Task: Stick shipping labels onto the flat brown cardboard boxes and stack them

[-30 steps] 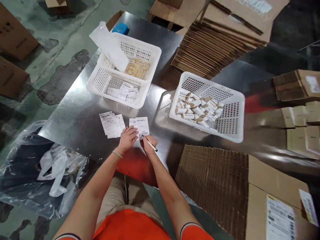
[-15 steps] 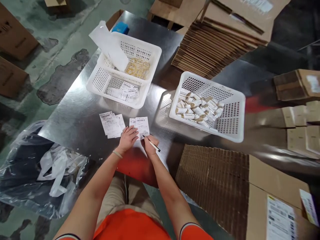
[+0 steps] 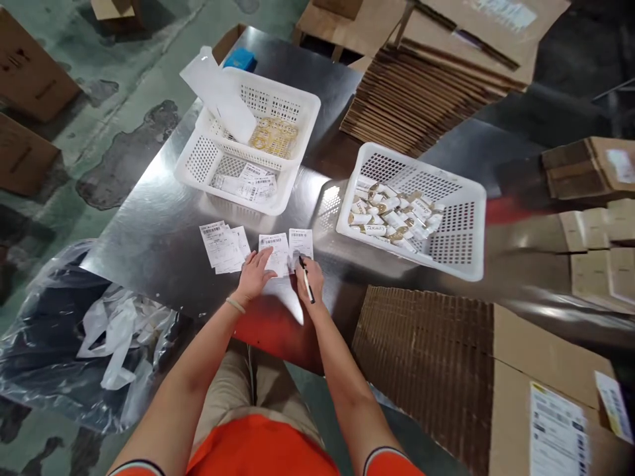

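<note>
On the metal table, my left hand (image 3: pixel 254 272) lies with its fingers apart on the lower part of a printed slip (image 3: pixel 274 247). My right hand (image 3: pixel 310 281) is closed around a black-and-white pen (image 3: pixel 306 284), its fingers at the lower edge of a separate slip (image 3: pixel 301 242) just to the right. Left of my left hand lies a fanned group of printed slips (image 3: pixel 221 244). Farther back, a divided white basket (image 3: pixel 282 199) holds more slips, yellow rubber bands and a white sheet. Small white-and-gold packages (image 3: pixel 391 215) fill part of another white basket (image 3: pixel 459 264).
Flattened cardboard (image 3: pixel 426 357) leans at the table's near right edge, and a cardboard stack (image 3: pixel 417 92) stands at the back. A plastic-lined bin (image 3: pixel 54 330) is at the left. Small boxes (image 3: pixel 595 264) sit far right. A blue object (image 3: pixel 241 59) lies behind the divided basket.
My right hand has moved right with the pen, and one slip now lies apart from the slip under my left hand, where they overlapped before. My left hand has barely moved.
</note>
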Available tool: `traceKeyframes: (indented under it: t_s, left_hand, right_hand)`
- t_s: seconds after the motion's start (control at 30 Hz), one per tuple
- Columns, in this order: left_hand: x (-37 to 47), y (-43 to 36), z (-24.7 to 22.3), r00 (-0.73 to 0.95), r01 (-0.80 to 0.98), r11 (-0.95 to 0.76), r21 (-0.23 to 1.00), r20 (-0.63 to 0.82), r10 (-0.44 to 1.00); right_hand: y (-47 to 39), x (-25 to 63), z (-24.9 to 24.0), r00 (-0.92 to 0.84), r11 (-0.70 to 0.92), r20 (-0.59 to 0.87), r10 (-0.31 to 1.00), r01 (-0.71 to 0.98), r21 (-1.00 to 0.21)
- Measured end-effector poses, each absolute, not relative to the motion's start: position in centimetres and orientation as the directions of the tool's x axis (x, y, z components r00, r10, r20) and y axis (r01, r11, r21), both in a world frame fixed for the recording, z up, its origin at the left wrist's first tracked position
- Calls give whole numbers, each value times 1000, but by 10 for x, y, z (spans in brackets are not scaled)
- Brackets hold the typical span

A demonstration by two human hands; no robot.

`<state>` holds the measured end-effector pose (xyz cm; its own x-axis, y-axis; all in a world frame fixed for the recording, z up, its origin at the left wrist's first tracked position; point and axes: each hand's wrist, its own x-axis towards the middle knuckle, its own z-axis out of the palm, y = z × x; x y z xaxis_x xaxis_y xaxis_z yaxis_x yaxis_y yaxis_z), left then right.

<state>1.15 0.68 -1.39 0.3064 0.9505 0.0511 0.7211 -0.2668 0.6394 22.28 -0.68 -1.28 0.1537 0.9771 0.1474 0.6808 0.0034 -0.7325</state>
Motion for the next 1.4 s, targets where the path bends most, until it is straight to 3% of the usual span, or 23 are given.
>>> traceKeyframes:
  t_s: [0.2,0.4,1.4]
  left_hand:
    - [9,1,-5,345,723,-323,610,87,935]
    - [7,-3,-10,362,722,-319,614,57,930]
    - [9,-2,-7,344,718,-304,627,60,937]
  right_hand:
    - [-15,218,2,235,34,234,943,633,-774]
    - [-25,183,-3,278,-67,91,956,511,-857]
    - [-22,178,-13,202,-3,174,964,659,-752]
